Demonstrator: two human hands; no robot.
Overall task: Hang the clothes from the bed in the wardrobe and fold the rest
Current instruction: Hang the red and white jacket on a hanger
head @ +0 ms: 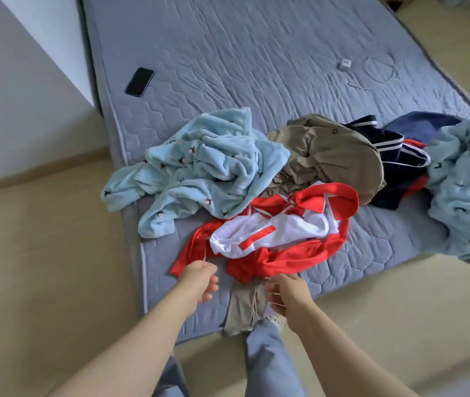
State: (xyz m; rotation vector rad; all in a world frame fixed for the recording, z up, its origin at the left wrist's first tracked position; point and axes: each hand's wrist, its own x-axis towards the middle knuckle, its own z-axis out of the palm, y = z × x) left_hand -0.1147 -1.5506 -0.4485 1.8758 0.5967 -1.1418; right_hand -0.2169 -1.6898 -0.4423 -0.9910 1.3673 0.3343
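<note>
A heap of clothes lies at the near end of the grey quilted mattress (256, 67). Nearest me is a red and white jersey (271, 239), partly covering khaki trousers (242, 310) that hang over the mattress edge. Behind it are a light blue fleece garment (199, 167), a khaki garment (337, 156), a navy garment with white stripes (400, 167) and a second light blue fleece (468, 181). My left hand (199, 279) hovers at the jersey's left sleeve with loosely curled, empty fingers. My right hand (285, 293) is at the jersey's lower hem, fingers spread over the trousers.
A black phone (139, 81) lies near the mattress's left edge. A white charger plug (345, 64) and its thin cable (380, 73) are at the far right. The mattress sits on a pale floor (41, 267), with a white wall (13, 96) to the left. My legs stand against the mattress edge.
</note>
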